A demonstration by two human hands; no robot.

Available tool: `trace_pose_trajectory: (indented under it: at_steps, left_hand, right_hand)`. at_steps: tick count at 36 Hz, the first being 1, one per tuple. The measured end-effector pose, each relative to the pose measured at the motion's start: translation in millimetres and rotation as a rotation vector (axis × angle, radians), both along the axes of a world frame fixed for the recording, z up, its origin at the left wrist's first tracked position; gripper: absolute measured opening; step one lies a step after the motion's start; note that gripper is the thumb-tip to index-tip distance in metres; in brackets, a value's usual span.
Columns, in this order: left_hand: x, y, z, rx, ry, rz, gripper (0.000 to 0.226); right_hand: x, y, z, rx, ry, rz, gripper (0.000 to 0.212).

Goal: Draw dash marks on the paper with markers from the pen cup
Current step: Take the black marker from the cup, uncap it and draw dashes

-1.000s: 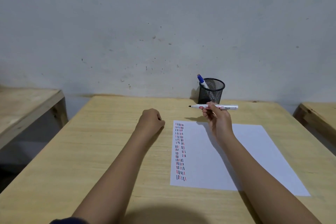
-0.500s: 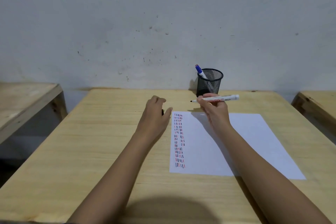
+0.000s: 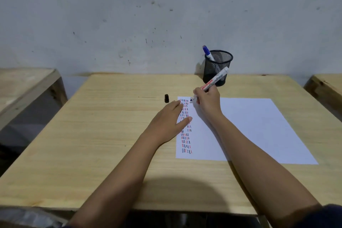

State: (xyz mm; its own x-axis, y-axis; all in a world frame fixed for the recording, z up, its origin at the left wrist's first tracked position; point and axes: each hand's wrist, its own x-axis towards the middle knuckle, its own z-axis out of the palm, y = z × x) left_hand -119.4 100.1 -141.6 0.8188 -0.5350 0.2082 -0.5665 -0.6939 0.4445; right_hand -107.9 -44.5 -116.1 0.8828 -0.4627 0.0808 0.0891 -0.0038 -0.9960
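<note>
On the wooden table (image 3: pixel 111 135) lies the paper (image 3: pixel 249 126), its left edge pinned under the flat, released left hand (image 3: pixel 166 122), while the right hand (image 3: pixel 208 102) grasps a white marker (image 3: pixel 214 81) tip-down at the dash rows, before the mesh pen cup (image 3: pixel 218 68) holding a blue marker (image 3: pixel 207 52), a black cap (image 3: pixel 166 98) just beside the paper.

The surface (image 3: pixel 111 126) is pale, matt wood with visible grain. On it lies smooth white paper (image 3: pixel 259 126); behind the paper stands a black metal-mesh pen cup (image 3: pixel 218 72).
</note>
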Motion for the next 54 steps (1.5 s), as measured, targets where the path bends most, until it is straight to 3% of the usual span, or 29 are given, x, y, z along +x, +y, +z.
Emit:
trace_pose_trajectory:
  at_steps: [7,31,41,49,54]
  left_hand:
    - [3,2,-3,0.005,0.004,-0.001,0.056]
    - [-2,0,4,0.013,0.063,0.007,0.055]
    - [-2,0,3,0.004,0.074,0.004,0.058]
    - [0,1,1,-0.002,0.071,0.001,0.061]
    - [1,1,-2,-0.013,0.077,0.005,0.061]
  right_hand:
    - [5,1,-5,-0.130,0.028,0.041,0.014]
    - [7,1,-9,-0.103,0.009,0.093,0.018]
    - [10,-2,-12,-0.199,0.068,0.084,0.018]
    - [9,-2,-11,-0.153,0.043,0.074,0.019]
    - [7,-4,-10,0.064,0.007,0.023,0.016]
